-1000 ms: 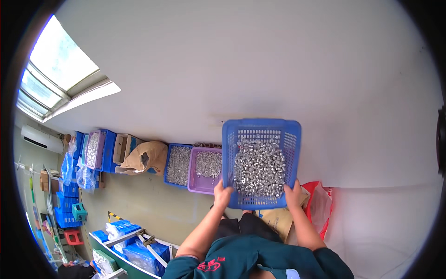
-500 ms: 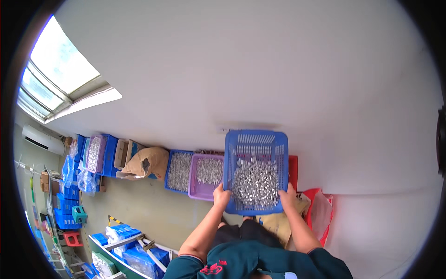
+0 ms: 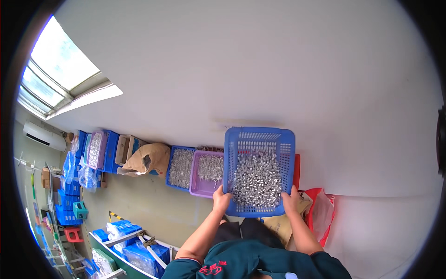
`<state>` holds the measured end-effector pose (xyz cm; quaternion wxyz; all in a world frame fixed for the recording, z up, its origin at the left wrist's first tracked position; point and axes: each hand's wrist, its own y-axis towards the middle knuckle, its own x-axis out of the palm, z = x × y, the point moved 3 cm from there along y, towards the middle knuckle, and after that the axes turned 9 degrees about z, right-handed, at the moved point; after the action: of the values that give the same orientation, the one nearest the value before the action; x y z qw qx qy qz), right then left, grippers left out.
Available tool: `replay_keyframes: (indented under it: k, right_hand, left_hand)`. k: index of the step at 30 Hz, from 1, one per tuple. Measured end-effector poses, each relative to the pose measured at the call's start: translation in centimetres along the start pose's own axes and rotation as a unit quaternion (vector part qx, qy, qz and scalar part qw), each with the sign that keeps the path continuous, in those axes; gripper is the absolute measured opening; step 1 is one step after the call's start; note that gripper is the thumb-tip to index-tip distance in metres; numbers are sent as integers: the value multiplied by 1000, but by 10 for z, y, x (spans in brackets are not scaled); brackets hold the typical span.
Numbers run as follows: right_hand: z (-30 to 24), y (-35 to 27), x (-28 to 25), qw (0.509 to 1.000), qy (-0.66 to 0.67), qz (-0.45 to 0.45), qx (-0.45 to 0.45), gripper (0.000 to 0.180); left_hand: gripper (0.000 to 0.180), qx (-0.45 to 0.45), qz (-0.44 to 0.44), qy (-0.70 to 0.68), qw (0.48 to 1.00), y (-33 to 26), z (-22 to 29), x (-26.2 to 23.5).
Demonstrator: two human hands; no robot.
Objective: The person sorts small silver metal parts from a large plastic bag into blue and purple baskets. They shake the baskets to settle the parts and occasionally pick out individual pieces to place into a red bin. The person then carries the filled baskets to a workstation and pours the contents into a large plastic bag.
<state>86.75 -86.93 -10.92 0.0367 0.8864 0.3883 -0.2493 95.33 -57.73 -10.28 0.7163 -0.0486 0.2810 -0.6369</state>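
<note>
Between my two hands I hold a blue perforated plastic basket (image 3: 228, 158) in front of my body. A heap of small shiny silvery metal pieces (image 3: 257, 181) covers most of its bottom. My left hand (image 3: 222, 200) grips the near part of its left side, and my right hand (image 3: 291, 201) grips the near part of its right side. The fingers of both hands are partly hidden under or behind the basket. Just left of it, a purple basket (image 3: 200, 189) with similar metal pieces stands on the floor, beside a blue crate (image 3: 179, 187) full of them.
A brown sack (image 3: 151, 159) and cardboard boxes stand along the wall, farther left. A red container (image 3: 297, 172) shows behind my basket, and a red and white bag (image 3: 320, 211) is at right. Lower left, a cart (image 3: 147, 255) carries blue boxes. A red stool (image 3: 73, 234) stands beyond it.
The basket's far end has shifted slightly right, and the metal pieces in it have spread farther toward that end. Both hands keep their hold on its sides.
</note>
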Motion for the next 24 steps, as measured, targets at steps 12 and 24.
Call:
replay_keyframes:
  k: [12,24]
  right_hand:
    - [5,-3,4,1000,-21,3,-20,24]
    - [-5,-3,4,999,-18,-22,20,27]
  left_hand:
    - [43,-3,-18,-93,995,7,-31,3]
    - [53,-25,-39,-107,993,-2,-11,-7]
